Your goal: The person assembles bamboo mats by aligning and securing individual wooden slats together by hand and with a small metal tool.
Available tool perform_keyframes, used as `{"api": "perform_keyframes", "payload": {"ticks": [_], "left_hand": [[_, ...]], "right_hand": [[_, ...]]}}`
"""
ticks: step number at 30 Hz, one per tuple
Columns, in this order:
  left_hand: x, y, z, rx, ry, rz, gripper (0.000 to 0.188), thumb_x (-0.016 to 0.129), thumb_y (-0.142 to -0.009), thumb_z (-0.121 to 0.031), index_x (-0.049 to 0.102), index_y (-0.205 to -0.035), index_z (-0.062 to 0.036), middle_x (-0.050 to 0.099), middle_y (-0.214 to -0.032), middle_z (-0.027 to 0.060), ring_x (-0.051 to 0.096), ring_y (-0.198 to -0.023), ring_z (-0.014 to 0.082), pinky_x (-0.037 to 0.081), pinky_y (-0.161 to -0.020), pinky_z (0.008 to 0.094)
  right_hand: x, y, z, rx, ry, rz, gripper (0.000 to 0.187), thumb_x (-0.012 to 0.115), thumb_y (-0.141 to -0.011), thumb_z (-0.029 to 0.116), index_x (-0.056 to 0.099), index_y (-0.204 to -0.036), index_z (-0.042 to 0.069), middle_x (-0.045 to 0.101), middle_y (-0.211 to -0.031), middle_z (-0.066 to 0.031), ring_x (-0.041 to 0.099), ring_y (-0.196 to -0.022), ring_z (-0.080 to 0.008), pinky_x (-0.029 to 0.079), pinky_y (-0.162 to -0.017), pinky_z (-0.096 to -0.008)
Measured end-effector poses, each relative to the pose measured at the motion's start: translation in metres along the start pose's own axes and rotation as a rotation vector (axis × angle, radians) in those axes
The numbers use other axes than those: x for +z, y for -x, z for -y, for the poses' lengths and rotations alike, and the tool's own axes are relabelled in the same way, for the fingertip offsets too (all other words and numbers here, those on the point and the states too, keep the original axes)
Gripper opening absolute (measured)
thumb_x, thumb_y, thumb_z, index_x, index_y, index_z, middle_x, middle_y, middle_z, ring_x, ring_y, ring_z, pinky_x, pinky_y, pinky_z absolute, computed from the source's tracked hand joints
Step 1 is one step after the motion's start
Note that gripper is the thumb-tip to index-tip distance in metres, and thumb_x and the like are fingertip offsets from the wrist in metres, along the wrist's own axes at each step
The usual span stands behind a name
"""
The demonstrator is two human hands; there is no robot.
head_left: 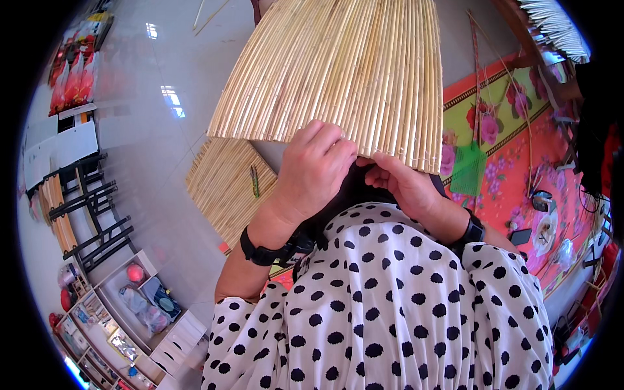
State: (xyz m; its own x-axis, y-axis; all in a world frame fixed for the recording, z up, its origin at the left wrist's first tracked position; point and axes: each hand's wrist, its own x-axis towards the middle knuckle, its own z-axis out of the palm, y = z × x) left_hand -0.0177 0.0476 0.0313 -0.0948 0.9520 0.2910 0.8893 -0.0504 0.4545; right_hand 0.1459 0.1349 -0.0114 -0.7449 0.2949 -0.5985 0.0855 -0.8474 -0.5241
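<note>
A mat of pale straw-coloured reeds [338,78], laid side by side and bound with thread, stretches away from my lap. My left hand [315,166] is closed over its near edge, fingers curled with the knuckles up. Close to its right, my right hand [409,188] pinches the same edge between thumb and fingers. Its fingertips are partly hidden below the reeds, and I cannot make out any thread or small tool between the hands. Both wrists carry black bands.
A second reed mat [224,188] lies on the floor at left, with a thin dark-green stick-like object [254,181] on it. To the right spreads a red floral floor covering [494,175] with a green mesh piece [467,170] and a phone [520,236]. Folded black-framed furniture [91,208] stands far left.
</note>
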Motion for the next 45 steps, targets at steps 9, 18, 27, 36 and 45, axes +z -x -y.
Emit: {"api": "perform_keyframes", "payload": {"ticks": [9,18,27,36,45], "left_hand": [[-0.006,-0.02,-0.003,0.006,-0.027,0.321,0.007,0.061,-0.07,-0.004,0.055,-0.073,-0.0029,0.049,-0.075,0.0077,0.049,-0.076,0.0248,0.044,-0.068,0.0347],[-0.012,0.001,-0.001,-0.061,0.082,0.182,0.02,0.069,-0.065,-0.004,0.056,-0.08,-0.0051,0.052,-0.08,0.007,0.052,-0.08,0.0255,0.046,-0.069,0.0347],[-0.004,0.002,-0.004,-0.031,-0.042,0.108,0.018,0.068,-0.065,-0.003,0.056,-0.078,-0.0054,0.051,-0.078,0.0059,0.053,-0.075,0.0235,0.046,-0.064,0.0335],[0.001,-0.003,-0.013,0.04,-0.277,0.157,0.008,0.055,-0.07,-0.012,0.05,-0.066,-0.0078,0.046,-0.07,0.0043,0.049,-0.071,0.0198,0.039,-0.063,0.0315],[0.009,0.003,0.007,0.201,-0.138,0.103,0.01,0.058,-0.067,-0.009,0.048,-0.067,-0.0079,0.043,-0.068,0.0035,0.047,-0.068,0.02,0.037,-0.064,0.0324]], "right_hand": [[0.0,0.001,-0.003,-0.007,0.057,-0.046,0.023,0.06,-0.087,0.021,0.059,-0.104,0.006,0.063,-0.09,-0.0042,0.058,-0.073,-0.0113,0.049,-0.068,-0.0247],[0.001,0.002,-0.002,-0.018,0.129,-0.055,0.023,0.061,-0.086,0.022,0.06,-0.103,0.006,0.063,-0.09,-0.0033,0.058,-0.073,-0.0112,0.048,-0.069,-0.0243],[0.004,0.0,0.0,0.01,0.103,-0.056,0.022,0.06,-0.086,0.02,0.06,-0.103,0.006,0.064,-0.09,-0.0035,0.058,-0.072,-0.0106,0.048,-0.068,-0.0235],[0.003,0.002,-0.003,0.023,0.086,-0.083,0.022,0.06,-0.086,0.021,0.06,-0.102,0.005,0.064,-0.09,-0.0041,0.058,-0.072,-0.0112,0.048,-0.068,-0.0243],[0.002,0.003,-0.007,0.012,0.078,-0.087,0.023,0.06,-0.086,0.022,0.06,-0.102,0.005,0.064,-0.09,-0.0041,0.058,-0.072,-0.0115,0.048,-0.067,-0.0241]]}}
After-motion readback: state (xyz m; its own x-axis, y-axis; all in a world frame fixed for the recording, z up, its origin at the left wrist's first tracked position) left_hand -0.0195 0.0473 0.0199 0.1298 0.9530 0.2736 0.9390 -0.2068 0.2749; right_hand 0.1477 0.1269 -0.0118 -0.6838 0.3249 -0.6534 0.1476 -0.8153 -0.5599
